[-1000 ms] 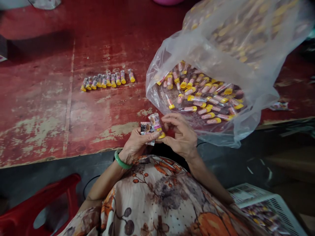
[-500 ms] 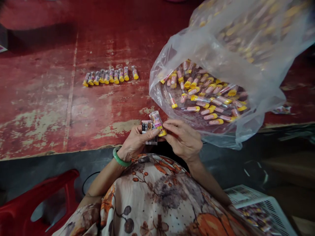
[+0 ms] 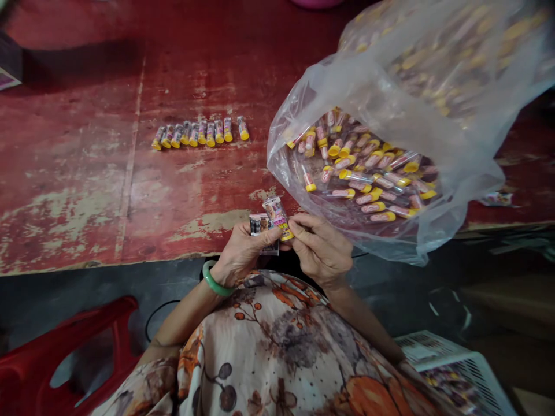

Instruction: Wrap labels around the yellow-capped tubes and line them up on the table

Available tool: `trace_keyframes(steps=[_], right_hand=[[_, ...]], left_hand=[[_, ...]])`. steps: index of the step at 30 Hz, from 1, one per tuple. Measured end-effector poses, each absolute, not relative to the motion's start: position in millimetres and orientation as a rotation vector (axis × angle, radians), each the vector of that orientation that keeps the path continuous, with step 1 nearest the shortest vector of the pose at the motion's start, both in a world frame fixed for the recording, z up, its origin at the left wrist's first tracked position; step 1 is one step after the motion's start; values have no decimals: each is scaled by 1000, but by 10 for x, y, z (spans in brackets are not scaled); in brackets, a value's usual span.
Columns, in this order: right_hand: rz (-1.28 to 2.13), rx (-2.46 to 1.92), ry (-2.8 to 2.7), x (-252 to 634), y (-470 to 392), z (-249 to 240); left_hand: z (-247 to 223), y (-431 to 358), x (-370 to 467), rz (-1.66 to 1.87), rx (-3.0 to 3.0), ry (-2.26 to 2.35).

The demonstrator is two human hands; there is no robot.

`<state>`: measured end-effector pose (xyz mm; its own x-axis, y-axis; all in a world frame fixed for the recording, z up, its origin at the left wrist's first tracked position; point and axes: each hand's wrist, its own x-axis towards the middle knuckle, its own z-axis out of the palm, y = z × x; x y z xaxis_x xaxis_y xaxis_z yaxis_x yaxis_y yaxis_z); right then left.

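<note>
My left hand (image 3: 243,248), with a green bangle (image 3: 215,278) at the wrist, is closed on small printed sachets (image 3: 261,224) and on a yellow-capped tube (image 3: 278,217) that has a printed wrapper round it. The thumb presses across the tube's lower part. At the tube's right side, my right hand (image 3: 323,245) pinches its edge with thumb and forefinger. Farther up the table lies a row of several wrapped tubes (image 3: 202,133), yellow caps toward me, with one tube (image 3: 243,127) a little apart at the right end.
A clear plastic bag (image 3: 299,98) full of yellow-capped tubes (image 3: 368,173) lies open on the worn red table (image 3: 87,173). Below the table's front edge are a red plastic chair (image 3: 87,329) at left and a white basket (image 3: 481,370) at right. A box (image 3: 9,60) stands at far left.
The view has shifted slightly, so the table and bag appear moved a little to the right. Both hands keep nearly the same hold on the tube and sachets.
</note>
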<state>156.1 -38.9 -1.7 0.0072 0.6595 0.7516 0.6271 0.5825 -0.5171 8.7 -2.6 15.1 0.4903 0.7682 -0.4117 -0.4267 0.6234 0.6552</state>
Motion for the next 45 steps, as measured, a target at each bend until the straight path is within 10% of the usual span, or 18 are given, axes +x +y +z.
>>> trace_keyframes(steps=[25, 38, 45], right_hand=[[895, -1354, -1178, 1081, 421, -96], [189, -2018, -1199, 1063, 2273, -178], [351, -2075, -1365, 995, 2428, -372]], left_hand=[[-79, 271, -354, 1035, 530, 896], [-172, 151, -786, 1048, 290, 869], [-123, 115, -832, 1065, 242, 844]])
